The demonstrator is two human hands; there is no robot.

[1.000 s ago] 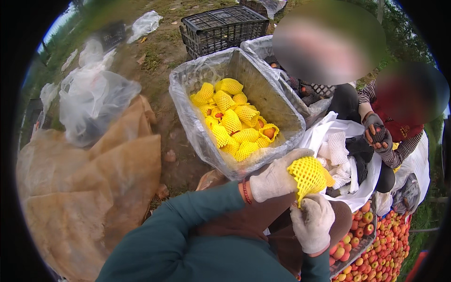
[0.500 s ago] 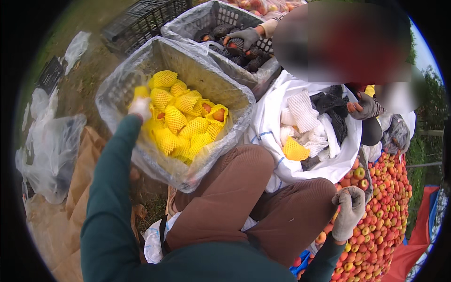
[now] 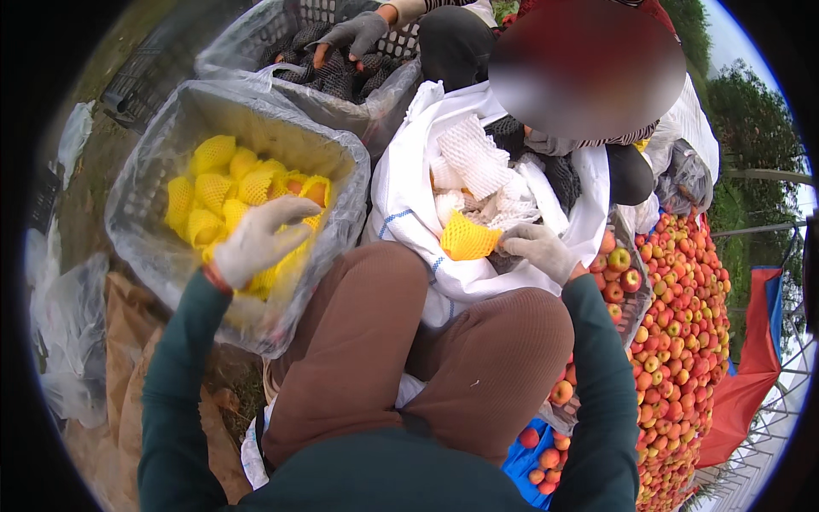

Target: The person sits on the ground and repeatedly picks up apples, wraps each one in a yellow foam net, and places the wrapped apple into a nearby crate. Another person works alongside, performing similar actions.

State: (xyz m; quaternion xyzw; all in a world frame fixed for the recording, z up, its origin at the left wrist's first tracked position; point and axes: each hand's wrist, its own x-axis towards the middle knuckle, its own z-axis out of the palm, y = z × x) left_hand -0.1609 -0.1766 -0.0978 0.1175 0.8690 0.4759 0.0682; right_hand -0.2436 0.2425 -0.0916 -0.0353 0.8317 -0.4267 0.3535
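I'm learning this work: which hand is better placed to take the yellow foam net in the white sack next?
Probably the right hand: it is over the white sack, close beside the yellow foam net. The left hand is over the lined crate.

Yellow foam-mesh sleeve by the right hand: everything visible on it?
The yellow, soft-looking foam-mesh sleeve lies near the front edge inside the open white sack with blue lines, in front of white foam-mesh sleeves. It looks loosely flattened, diamond-patterned, with no apple showing in it. The white-gloved right hand has its fingertips by the sleeve's right end; whether they grip it can't be told.
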